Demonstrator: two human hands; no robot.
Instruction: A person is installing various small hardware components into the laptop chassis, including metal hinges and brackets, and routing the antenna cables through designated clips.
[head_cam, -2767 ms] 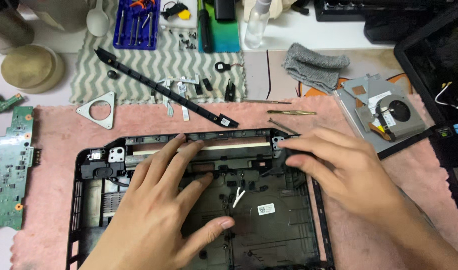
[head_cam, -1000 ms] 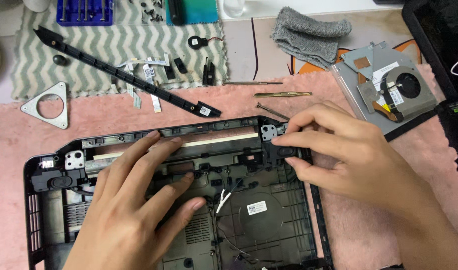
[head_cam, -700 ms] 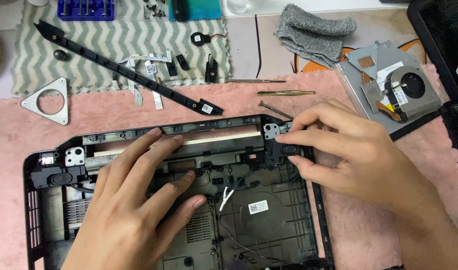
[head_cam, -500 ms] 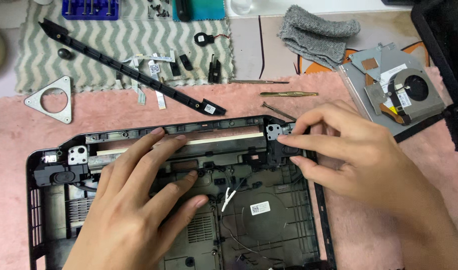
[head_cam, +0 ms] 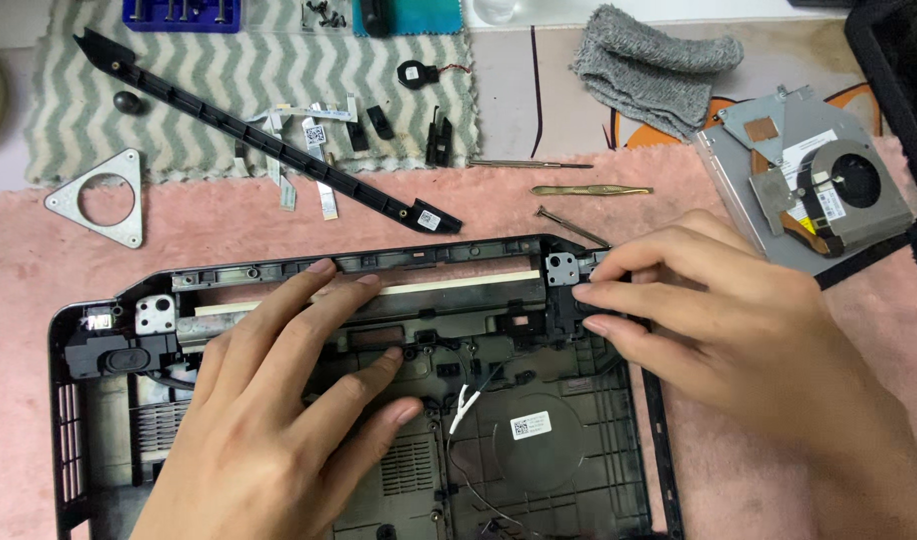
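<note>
We have both hands on a black laptop base shell (head_cam: 379,440), which lies on a pink fluffy mat (head_cam: 39,260) on the counter, nearest us. Our left hand (head_cam: 279,420) rests flat and spread inside the shell, its fingertips (head_cam: 324,268) reaching the rear wall by a pale strip that runs along it. Our right hand (head_cam: 719,330) is curled at the shell's rear right corner, with fingers and thumb pinching a small black corner piece (head_cam: 569,310) just below a silver hinge bracket (head_cam: 562,268). Whether that piece is loose or fixed, we cannot tell.

Inside the shell we see a matching silver bracket (head_cam: 155,313) at the left rear corner, a round fan recess with a white label (head_cam: 531,425), and a small white connector on thin wires (head_cam: 464,405).

Beyond the shell, a long black trim strip (head_cam: 269,135) lies slanted across a zigzag cloth. A metal triangle plate (head_cam: 99,195) sits to the left, brass tweezers (head_cam: 591,190) lie just behind the right hand, and a grey folded cloth (head_cam: 654,65) lies further back. A cooling fan with its metal plate (head_cam: 829,185) lies well to the right.
</note>
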